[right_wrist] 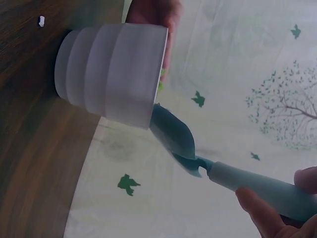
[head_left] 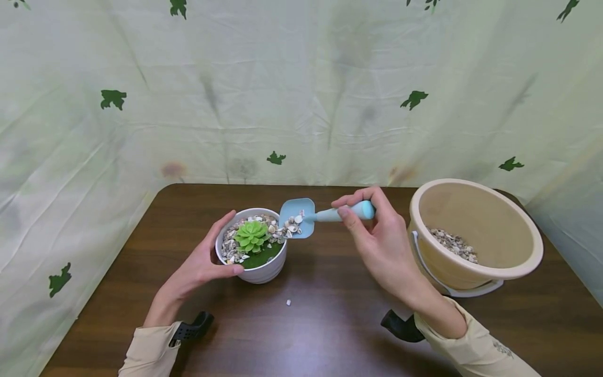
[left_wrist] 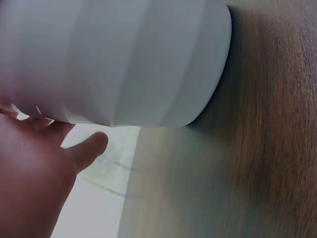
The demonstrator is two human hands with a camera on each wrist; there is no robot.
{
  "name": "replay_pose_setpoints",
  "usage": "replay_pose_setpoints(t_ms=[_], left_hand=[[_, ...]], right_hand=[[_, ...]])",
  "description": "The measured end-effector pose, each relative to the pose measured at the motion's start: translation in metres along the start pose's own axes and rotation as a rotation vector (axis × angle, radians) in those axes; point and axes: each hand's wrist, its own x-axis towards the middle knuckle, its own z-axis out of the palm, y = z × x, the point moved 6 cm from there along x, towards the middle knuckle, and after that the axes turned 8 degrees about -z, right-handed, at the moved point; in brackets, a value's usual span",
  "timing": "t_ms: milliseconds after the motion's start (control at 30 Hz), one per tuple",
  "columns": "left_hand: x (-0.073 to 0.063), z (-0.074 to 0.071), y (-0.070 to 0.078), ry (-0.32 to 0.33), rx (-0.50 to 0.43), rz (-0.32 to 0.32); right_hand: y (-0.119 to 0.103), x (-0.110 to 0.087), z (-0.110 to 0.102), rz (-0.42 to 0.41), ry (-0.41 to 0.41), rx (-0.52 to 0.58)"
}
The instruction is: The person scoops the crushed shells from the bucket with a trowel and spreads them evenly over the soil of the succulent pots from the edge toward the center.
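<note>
A white ribbed pot (head_left: 264, 275) stands on the table, holding a green succulent (head_left: 252, 235), green moss (head_left: 261, 257) and small shell-like stones (head_left: 229, 248). My left hand (head_left: 200, 268) grips the pot from the left, thumb at the front rim and fingers round the far side. In my right hand (head_left: 383, 248) is the handle of a light blue garden trowel (head_left: 325, 215), pinched between thumb and fingers. The trowel's blade tip lies right at the pot's right rim, with several stones on the blade. In the right wrist view the blade (right_wrist: 173, 131) slopes down toward the rim.
A beige bucket (head_left: 476, 275) with more stones (head_left: 454, 245) inside and a pale handle stands at the right. One small white stone (head_left: 289, 302) lies on the brown table (head_left: 330, 335) in front of the pot. A patterned curtain (head_left: 301, 104) hangs behind the table.
</note>
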Motion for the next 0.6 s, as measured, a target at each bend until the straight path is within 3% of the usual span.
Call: replay_pose_setpoints(t_ms=[100, 367, 600], left_hand=[[0.0014, 0.0017, 0.0014, 0.011, 0.008, 0.018], [0.0033, 0.0024, 0.0026, 0.079, 0.140, 0.045], [0.0015, 0.0041, 0.0008, 0.007, 0.001, 0.000]], right_hand=[[-0.0013, -0.0002, 0.0009, -0.005, 0.001, -0.007], [-0.0034, -0.0011, 0.0034, -0.021, -0.003, -0.024], [-0.0049, -0.0021, 0.0061, -0.044, -0.007, -0.012]])
